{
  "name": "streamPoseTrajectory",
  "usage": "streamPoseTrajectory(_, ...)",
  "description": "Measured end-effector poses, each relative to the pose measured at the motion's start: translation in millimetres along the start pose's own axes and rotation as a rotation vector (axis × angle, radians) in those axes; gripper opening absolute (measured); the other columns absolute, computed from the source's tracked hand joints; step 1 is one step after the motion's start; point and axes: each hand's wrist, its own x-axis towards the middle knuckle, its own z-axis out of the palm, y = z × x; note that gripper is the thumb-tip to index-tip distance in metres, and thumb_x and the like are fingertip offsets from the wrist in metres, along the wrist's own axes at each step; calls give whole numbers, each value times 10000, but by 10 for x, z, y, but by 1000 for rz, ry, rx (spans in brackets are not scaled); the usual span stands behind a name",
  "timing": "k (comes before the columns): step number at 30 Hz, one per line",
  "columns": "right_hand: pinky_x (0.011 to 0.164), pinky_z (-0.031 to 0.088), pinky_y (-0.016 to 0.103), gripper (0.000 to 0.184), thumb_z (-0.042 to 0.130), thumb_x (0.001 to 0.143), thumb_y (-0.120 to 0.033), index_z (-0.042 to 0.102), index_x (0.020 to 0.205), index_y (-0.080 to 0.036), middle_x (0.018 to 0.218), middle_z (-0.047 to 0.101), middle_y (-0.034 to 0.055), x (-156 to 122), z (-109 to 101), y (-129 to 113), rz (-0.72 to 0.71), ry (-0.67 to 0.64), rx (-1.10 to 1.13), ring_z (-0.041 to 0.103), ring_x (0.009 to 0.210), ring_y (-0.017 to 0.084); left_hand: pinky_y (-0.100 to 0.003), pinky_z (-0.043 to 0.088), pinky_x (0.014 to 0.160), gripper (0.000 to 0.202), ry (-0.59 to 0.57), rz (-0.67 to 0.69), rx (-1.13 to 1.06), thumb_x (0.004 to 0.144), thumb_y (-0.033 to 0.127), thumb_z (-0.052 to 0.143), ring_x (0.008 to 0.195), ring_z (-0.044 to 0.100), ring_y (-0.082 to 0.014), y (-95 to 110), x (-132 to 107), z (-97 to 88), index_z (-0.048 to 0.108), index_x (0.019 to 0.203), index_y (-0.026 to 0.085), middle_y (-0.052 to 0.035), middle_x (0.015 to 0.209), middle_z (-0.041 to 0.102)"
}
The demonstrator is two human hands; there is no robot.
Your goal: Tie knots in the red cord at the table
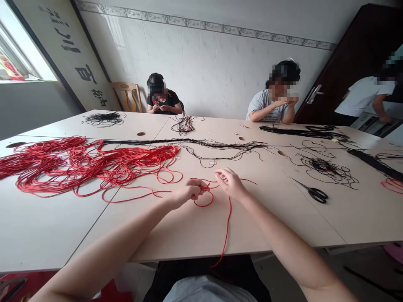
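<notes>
My left hand (189, 192) is closed in a pinch on a thin red cord (227, 226), holding a small knot or loop of it just above the table. My right hand (229, 181) is right beside it, fingers curled on the same cord near the knot. From my hands the cord loops on the tabletop and hangs down over the near edge toward my lap. A large heap of loose red cord (78, 163) lies to the left of my hands.
Black scissors (311, 192) lie to the right on the pale table (189, 235). Bundles of black cord (220, 144) stretch across the middle and right. Two people sit at the far side; a third person stands at the right by a dark door.
</notes>
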Motion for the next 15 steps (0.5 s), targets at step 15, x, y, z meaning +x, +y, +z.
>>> streamPoseTrajectory(15, 456, 265, 187, 389, 482, 822, -430, 303, 584, -181, 535, 288, -53, -52, 216, -233, 93, -58, 208, 273, 491, 64, -224, 273, 515, 285, 48, 67, 258, 772, 423, 557, 548, 322, -77, 111, -56, 95, 561, 737, 140, 23, 625, 442)
